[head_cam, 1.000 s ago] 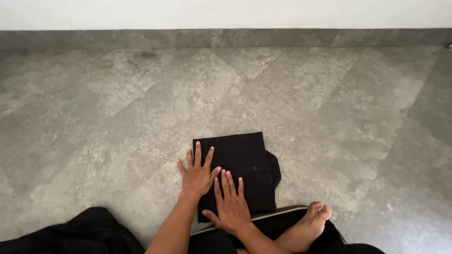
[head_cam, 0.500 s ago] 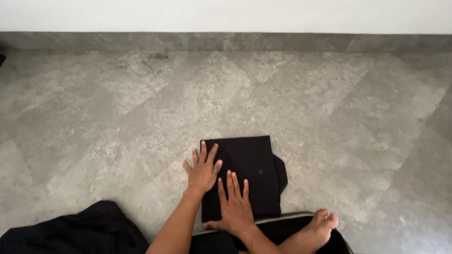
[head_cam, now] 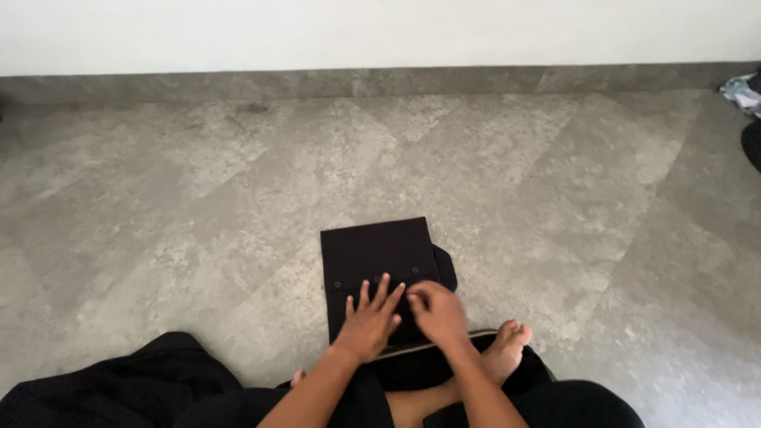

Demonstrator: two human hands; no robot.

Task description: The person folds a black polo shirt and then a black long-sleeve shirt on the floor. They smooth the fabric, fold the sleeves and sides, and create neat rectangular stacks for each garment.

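A black garment (head_cam: 380, 254), folded into a rectangle, lies on the grey floor in front of my crossed legs. My left hand (head_cam: 369, 321) rests flat on its near half with the fingers spread. Just to the right, my right hand (head_cam: 436, 313) is on the same cloth. Its fingers are bent and bunched, and their tips pinch the fabric close to my left fingertips. The right hand is slightly blurred. A flap of the garment sticks out at its right edge (head_cam: 445, 269).
A heap of black cloth (head_cam: 135, 384) lies at the lower left beside my knee. My bare foot (head_cam: 507, 349) points right below the garment. A grey skirting (head_cam: 380, 81) runs along the white wall. Light crumpled cloth (head_cam: 741, 89) and a dark object (head_cam: 753, 143) sit at the right edge.
My right hand has moved up and right from lying flat and has curled its fingers on the cloth. My left hand has slid down towards me. The view has shifted a little.
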